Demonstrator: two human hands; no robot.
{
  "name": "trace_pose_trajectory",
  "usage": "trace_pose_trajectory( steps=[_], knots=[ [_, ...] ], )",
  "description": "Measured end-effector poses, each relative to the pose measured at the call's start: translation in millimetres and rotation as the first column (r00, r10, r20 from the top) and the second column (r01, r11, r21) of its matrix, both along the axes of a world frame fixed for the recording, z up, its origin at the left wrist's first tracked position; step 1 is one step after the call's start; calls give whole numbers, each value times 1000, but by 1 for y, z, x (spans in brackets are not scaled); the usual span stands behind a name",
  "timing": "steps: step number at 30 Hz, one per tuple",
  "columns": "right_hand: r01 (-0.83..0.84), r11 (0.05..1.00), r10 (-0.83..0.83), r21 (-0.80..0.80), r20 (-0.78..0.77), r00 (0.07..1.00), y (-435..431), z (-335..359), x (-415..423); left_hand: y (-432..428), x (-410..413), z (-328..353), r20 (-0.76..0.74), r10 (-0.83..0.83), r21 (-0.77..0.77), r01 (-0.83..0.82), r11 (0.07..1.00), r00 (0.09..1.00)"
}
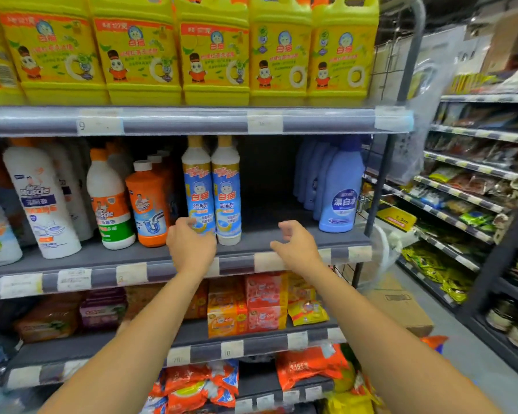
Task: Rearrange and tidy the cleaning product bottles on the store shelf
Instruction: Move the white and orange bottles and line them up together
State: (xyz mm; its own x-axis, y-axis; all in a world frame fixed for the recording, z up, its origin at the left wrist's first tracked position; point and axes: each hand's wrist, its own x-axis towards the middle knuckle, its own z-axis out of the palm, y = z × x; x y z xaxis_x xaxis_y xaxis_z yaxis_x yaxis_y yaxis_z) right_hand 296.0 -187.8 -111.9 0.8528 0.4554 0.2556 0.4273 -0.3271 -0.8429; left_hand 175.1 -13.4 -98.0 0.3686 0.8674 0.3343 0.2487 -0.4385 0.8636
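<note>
**Middle shelf: paired white-and-blue bottles under adjustment beside a bare gap**

Step in hand, as judged: the person is squaring up the two white-and-blue bottles at the centre of the frame. The left bottle (pixel 196 186) and the right bottle (pixel 226 186) are standing upright and touching side by side on the middle shelf (pixel 281 234).

The left hand (pixel 192 245) is sitting just below centre, in front of the left bottle's foot. Its fingers (pixel 184 222) are curling against the bottle's base. Whether they are actually closing round it cannot be told.

The right hand (pixel 295 245) is hovering just right of the pair, apart from the right bottle. Its fingers (pixel 287 227) are hanging loosely curled and holding nothing, over a bare stretch of shelf.

Further right, the blue bleach bottles (pixel 341 192) are standing in a file. To the left, an orange bottle (pixel 148 201) is standing near the pair.

Next move, as judged: it is calling for a firm hold low on the pair, then a slide toward the gap or forward to the shelf edge. Both bottles need keeping upright and clear of their neighbours.
</note>
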Motion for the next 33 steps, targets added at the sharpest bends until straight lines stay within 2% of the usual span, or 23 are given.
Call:
trace_pose_trajectory(
  steps=[2, 5, 7, 9, 11, 14, 21, 25, 27, 30, 33],
  knots=[
    [47, 999, -47, 1, 2, 999, -36, -2, 7, -22, -1, -2, -22, 60, 70, -58, 996, 998],
    [94, 995, -94, 11, -21, 995, -80, -3, 19, -57, 0, -5, -45, 19, 177, -11, 984, 999],
    [107, 994, -105, 35, -39, 994, -100, -2, 27, -78, 6, -3, -56, -75, 229, 86, 970, 996],
    [126, 991, -124, 49, -44, 991, -114, 1, 35, -96, 17, 2, -92, -235, 233, 251, 940, 968],
    [149, 988, -147, 51, -37, 988, -125, 5, 44, -112, 32, 9, -136, -370, 199, 391, 899, 919],
    [161, 985, -160, 62, -28, 987, -135, 12, 60, -130, 56, 17, -165, -466, 142, 488, 861, 869],
    [149, 988, -150, 47, 22, 988, -139, 19, 102, -143, 120, 21, -233, -569, 47, 593, 804, 789],
    [85, 996, -86, 17, 42, 995, -129, 25, 131, -142, 159, 24, -222, -611, -47, 618, 785, 760],
    [45, 998, -44, 38, -22, 999, -120, 30, 145, -143, 174, 25, -175, -645, -111, 636, 763, 744],
    [-18, 987, 45, 160, -166, 985, -107, 34, 166, -147, 197, 23, -78, -677, -163, 661, 732, 731],
    [-93, 966, 150, 240, -233, 961, -99, 31, 183, -151, 214, 19, -10, -701, -206, 684, 700, 713]
  ],
)
